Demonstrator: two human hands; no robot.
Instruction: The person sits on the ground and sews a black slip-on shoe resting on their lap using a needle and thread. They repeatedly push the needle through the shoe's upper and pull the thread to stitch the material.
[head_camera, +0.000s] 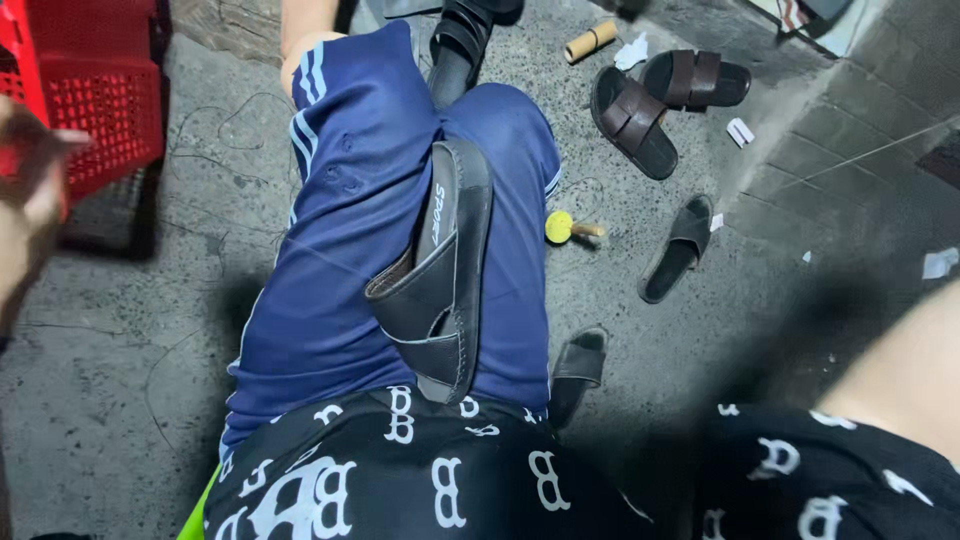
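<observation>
A black slip-on sandal (440, 275) lies on my lap, across my blue track trousers (350, 200), with no hand on it. My left hand (28, 195) is raised at the left edge, blurred, close to a red plastic crate (95, 95); I cannot tell whether it holds anything. My right hand is out of view; only my bare right arm (910, 370) shows at the lower right.
On the concrete floor lie a pair of dark brown sandals (650, 100), a single black sandal (680, 250), another black sandal (578, 372) by my hip, a cardboard tube (590, 40), a yellow-headed tool (565, 228) and paper scraps (740, 132).
</observation>
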